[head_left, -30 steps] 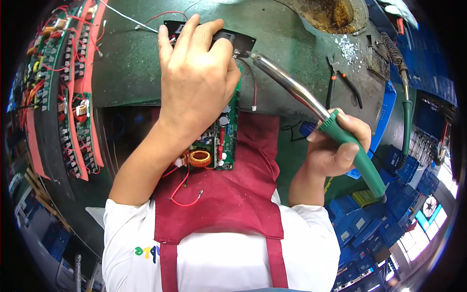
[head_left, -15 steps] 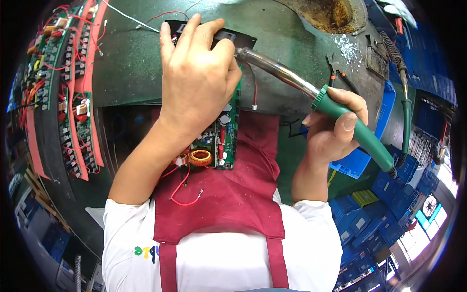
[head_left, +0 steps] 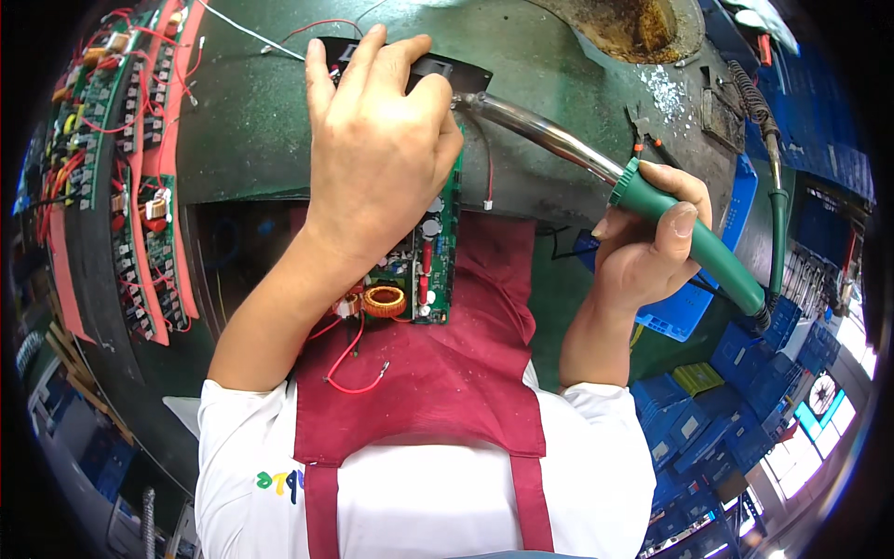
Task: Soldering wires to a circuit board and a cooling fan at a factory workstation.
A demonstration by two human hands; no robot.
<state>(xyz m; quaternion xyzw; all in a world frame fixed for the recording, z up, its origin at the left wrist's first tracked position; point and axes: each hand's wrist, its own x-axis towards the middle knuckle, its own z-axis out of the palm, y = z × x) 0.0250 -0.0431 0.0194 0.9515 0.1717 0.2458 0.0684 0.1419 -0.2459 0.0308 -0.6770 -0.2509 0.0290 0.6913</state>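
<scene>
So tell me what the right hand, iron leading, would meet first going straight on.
The soldering iron in the right hand would probably meet the left hand first; depth beside the black panel is unclear.

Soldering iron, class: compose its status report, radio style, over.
Right hand grips soldering iron. Left hand over black panel, hiding part of circuit board. Iron's tip beside left hand; contact unclear.

Glossy metal soldering-iron barrel (head_left: 549,138), smooth plastic handle (head_left: 694,235), cloth apron (head_left: 419,410)
</scene>
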